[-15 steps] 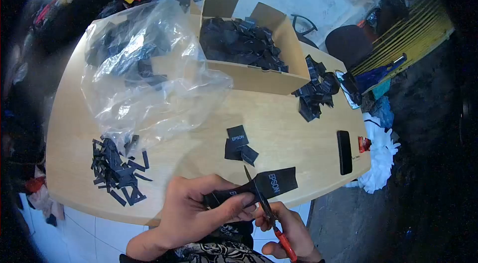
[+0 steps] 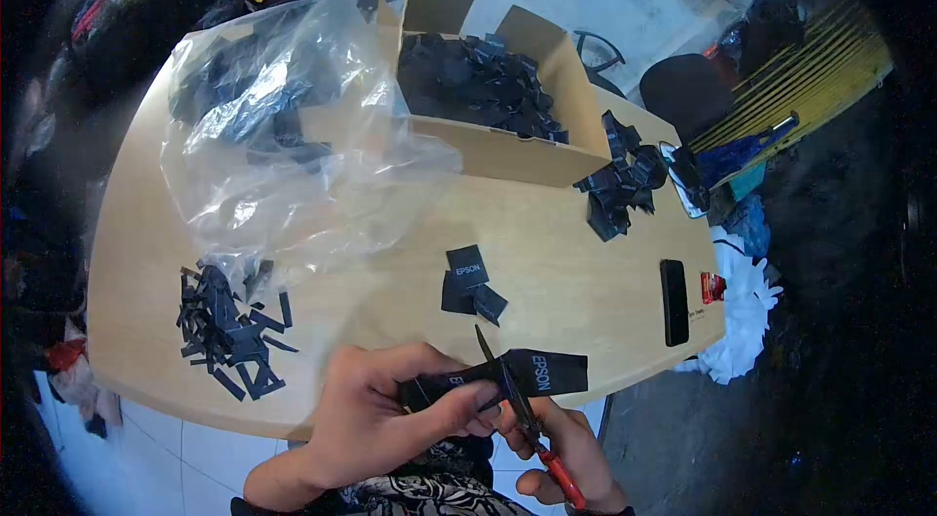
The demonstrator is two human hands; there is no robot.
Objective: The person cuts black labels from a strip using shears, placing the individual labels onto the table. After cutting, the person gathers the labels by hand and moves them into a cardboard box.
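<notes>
Pinched between the thumb and fingers of my left hand (image 2: 400, 409) is a black label strip (image 2: 558, 372) with white EPSON lettering, its free end reaching to the right. My right hand (image 2: 566, 448) grips red-handled scissors (image 2: 558, 477), whose dark blades cross the strip just beyond my left thumb. Beyond my hands, a few cut black labels (image 2: 467, 267) lie on the table, one showing EPSON. To the left is a heap of narrow black offcuts (image 2: 232, 330).
A cardboard box (image 2: 517, 157) full of black labels stands at the back of the table (image 2: 576, 272). Left of it lies a clear plastic bag (image 2: 312, 184) with dark pieces inside. More black labels (image 2: 625, 179) are piled right of the box, and a black phone (image 2: 674, 301) lies near the right edge.
The strip's free end has tilted slightly downward at the scissors. Both hands stay in nearly the same place, and the piles look unchanged.
</notes>
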